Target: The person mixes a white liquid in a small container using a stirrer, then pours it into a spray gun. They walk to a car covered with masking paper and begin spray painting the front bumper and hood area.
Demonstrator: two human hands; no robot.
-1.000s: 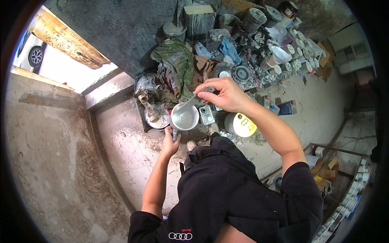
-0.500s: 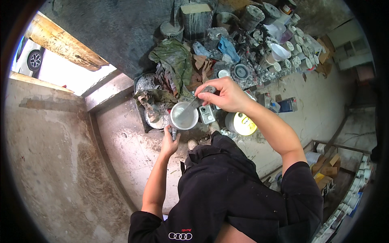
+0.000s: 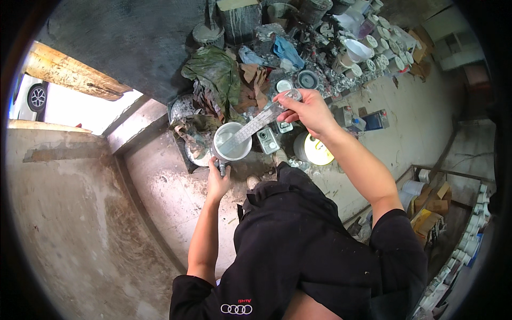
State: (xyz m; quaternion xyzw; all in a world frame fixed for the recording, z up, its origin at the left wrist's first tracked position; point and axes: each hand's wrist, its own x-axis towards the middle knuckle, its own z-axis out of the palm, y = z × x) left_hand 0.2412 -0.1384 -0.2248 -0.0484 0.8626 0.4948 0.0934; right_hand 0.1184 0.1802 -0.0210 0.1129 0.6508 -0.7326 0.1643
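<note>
Right hand (image 3: 312, 113) sits farther from the cup (image 3: 233, 157) than half a second ago, and the stick (image 3: 256, 124) slants flatter, broad marked face showing. View shifts a little too.

Nearest: the wearer's black clothing (image 3: 320, 240), both forearms reaching away from it. Cardboard (image 3: 434, 200) lies off to the right, with a row of white containers (image 3: 469, 242) farther right.

Left hand (image 3: 217, 184) is closed around a grey handle (image 3: 222, 168) at the cup's near side (whether the two are one piece, I cannot tell). Cup is white, its mouth turned up toward the view, left of the silver can (image 3: 268, 140). Stick's lower end is inside the cup; its upper end is pinched in the right hand, thumb and fingers drawn narrow on it. Fine ruled markings run along the stick.

Right of the silver can: a round can with a yellow top (image 3: 317, 149). Beyond the cup, a heap of stained rags, green cloth (image 3: 216, 77) uppermost.

Farther off, a blue cloth (image 3: 288, 52) among smeared clutter; to its right, many small white-topped pots (image 3: 382, 62). Far left, a car wheel (image 3: 37, 97) shows through a bright opening.
</note>
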